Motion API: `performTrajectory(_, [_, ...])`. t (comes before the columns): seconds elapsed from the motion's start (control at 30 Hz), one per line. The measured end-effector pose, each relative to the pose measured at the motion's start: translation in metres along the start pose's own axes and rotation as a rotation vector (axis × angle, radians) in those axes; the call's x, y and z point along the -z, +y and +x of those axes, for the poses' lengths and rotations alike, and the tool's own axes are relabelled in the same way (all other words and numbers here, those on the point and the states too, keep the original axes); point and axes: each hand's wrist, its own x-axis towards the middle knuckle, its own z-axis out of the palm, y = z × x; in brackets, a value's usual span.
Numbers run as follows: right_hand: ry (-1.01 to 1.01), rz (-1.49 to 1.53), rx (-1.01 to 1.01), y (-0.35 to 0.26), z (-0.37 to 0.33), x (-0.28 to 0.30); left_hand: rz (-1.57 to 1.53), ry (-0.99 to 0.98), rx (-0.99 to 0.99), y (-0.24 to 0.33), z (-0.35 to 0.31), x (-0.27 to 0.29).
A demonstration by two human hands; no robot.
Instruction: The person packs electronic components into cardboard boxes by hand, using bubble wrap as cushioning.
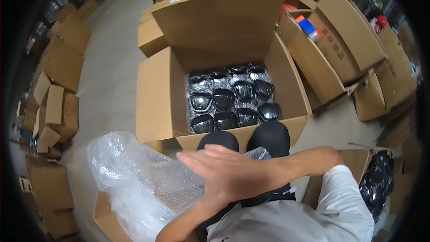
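Hands (221,172) are overlapping, blurred; cannot tell grip. Bubble wrap (121,161) is lying at 9 o'clock, likely light, soft, slippery; edge inviting bunched hold.

Clear bubble wrap (145,168), crumpled, heaped at lower left

Both hands (237,175), blurred, overlap at six o'clock — bubble wrap (130,166) spreads toward eight, an open carton (154,96) of wrapped black pieces (224,99) stands at twelve — and more dark pieces (380,177) sit near four.
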Motion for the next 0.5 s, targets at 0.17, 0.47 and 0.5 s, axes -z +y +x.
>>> performTrajectory(0.17, [0.296, -0.014, -0.229, 0.105, 0.017, 0.007, 1.835, -0.421, -0.905, -0.011, 0.027, -0.087])
performTrajectory(0.47, [0.808, -0.170, -0.955, 0.355, -0.076, 0.131, 3.048, 0.005, -1.518, 0.108, 0.186, -0.171])
performTrajectory(0.5, [0.806, -0.164, -0.960, 0.367, -0.077, 0.125, 3.135, -0.014, -1.501, 0.122, 0.212, -0.172])
